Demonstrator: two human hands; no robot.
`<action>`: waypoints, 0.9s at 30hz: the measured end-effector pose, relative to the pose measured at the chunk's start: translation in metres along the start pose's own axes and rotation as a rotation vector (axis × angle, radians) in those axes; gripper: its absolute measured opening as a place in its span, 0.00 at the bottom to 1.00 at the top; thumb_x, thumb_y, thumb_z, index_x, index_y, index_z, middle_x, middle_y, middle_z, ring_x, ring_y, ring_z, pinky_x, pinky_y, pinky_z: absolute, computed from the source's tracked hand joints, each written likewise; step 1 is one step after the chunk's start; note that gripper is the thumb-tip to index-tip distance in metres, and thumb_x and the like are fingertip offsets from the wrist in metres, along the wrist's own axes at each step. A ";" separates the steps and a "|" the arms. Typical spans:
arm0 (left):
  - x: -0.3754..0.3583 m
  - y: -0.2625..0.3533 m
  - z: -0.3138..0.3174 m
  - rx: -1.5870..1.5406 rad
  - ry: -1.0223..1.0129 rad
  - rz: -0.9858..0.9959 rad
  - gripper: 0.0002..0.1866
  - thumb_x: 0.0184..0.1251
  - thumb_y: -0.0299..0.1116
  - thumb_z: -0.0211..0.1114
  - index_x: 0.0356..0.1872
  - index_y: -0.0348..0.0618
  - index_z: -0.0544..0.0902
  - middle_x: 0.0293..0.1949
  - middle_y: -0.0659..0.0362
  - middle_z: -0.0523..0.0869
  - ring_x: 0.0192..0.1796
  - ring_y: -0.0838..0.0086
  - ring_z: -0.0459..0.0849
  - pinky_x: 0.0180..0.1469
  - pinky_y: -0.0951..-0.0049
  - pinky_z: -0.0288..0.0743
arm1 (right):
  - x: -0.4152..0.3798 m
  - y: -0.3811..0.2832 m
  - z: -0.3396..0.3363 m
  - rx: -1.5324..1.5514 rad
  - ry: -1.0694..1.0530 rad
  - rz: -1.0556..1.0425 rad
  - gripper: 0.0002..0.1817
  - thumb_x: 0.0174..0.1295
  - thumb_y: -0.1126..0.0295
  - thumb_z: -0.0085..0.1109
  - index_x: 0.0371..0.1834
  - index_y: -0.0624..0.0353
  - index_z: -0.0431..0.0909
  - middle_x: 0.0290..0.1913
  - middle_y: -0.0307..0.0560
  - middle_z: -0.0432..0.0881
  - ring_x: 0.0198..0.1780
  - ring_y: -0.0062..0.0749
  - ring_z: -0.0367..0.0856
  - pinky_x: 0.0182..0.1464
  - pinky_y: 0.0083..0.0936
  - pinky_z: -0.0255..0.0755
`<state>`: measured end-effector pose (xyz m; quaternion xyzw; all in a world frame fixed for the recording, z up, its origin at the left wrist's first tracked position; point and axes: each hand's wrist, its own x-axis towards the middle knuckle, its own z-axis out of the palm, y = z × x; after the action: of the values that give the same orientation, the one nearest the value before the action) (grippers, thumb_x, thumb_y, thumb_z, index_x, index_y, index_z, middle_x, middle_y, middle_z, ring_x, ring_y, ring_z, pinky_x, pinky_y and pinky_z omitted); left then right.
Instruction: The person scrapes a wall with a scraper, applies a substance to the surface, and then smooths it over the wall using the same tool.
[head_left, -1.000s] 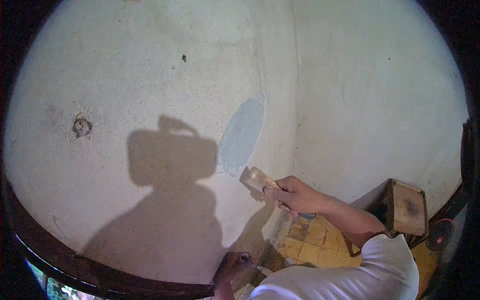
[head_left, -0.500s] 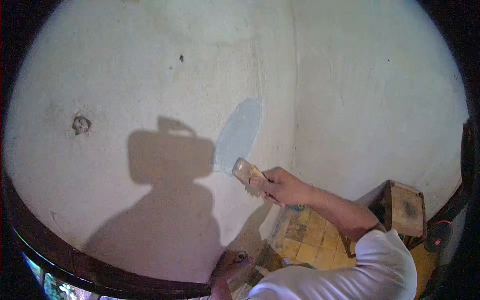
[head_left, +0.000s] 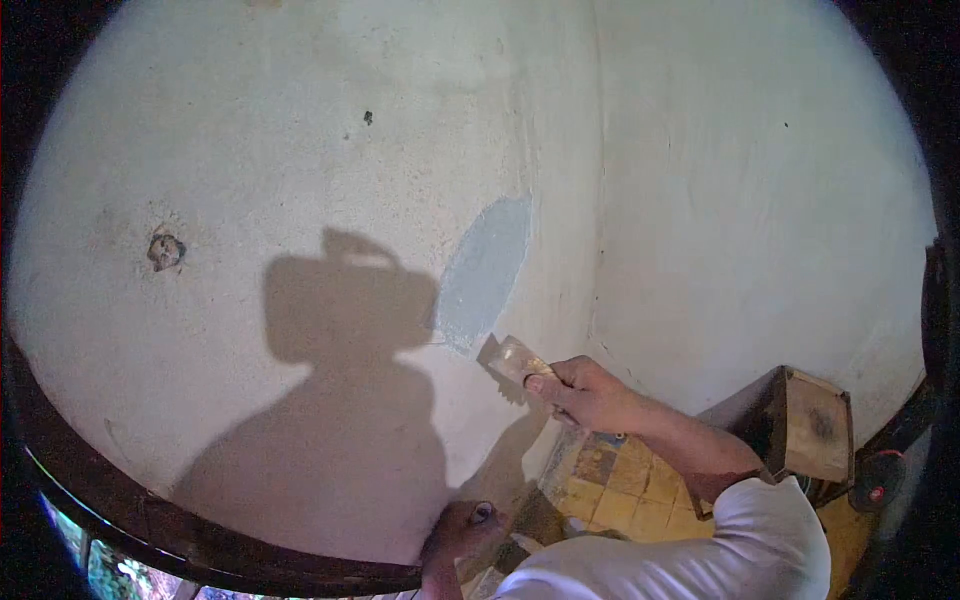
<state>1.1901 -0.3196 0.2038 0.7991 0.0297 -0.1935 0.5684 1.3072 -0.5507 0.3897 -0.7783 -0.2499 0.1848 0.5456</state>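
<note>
My right hand (head_left: 590, 392) grips a flat pale scraper (head_left: 522, 360), thumb pressed on its face. The scraper casts a toothed shadow on the wall, just below the lower end of a blue-grey oval patch (head_left: 487, 265). Low in the view, my left hand (head_left: 455, 535) is closed near the wall's lower edge. A small dark round thing with a light rim (head_left: 482, 513) shows at its fingers; I cannot tell what it is.
A pale wall (head_left: 240, 170) meets another at a corner right of the patch. A hole (head_left: 165, 249) marks the left side. A wooden box-like piece (head_left: 818, 425) stands on yellow floor tiles (head_left: 615, 490) at lower right, beside a dark round object (head_left: 877, 482). Dark trim curves along the lower left.
My right hand and the scraper have moved slightly right and down, away from the patch's lower end. The view has shifted a little. My left hand stays low in place.
</note>
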 end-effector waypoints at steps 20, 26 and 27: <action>-0.002 0.017 0.001 0.152 0.051 -0.010 0.14 0.54 0.41 0.66 0.18 0.43 0.78 0.16 0.71 0.71 0.22 0.85 0.65 0.24 0.77 0.59 | 0.002 -0.006 0.005 -0.080 -0.015 -0.108 0.22 0.66 0.52 0.44 0.28 0.62 0.75 0.14 0.34 0.65 0.14 0.15 0.62 0.15 0.17 0.60; -0.002 0.010 0.008 -0.136 0.043 0.148 0.14 0.53 0.42 0.66 0.18 0.43 0.78 0.14 0.72 0.70 0.20 0.85 0.64 0.23 0.76 0.60 | 0.024 0.005 0.006 -0.189 0.034 -0.124 0.23 0.66 0.52 0.43 0.27 0.61 0.75 0.14 0.33 0.65 0.14 0.14 0.63 0.15 0.17 0.61; -0.002 0.008 0.009 -0.133 0.031 0.140 0.14 0.53 0.42 0.66 0.18 0.43 0.78 0.14 0.72 0.70 0.20 0.85 0.64 0.23 0.76 0.60 | 0.029 0.002 0.007 -0.152 0.036 -0.211 0.23 0.66 0.52 0.43 0.27 0.61 0.75 0.14 0.33 0.65 0.15 0.14 0.63 0.16 0.17 0.61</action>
<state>1.1882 -0.3300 0.2087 0.7626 -0.0047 -0.1384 0.6318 1.3274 -0.5289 0.3856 -0.7900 -0.3339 0.0927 0.5058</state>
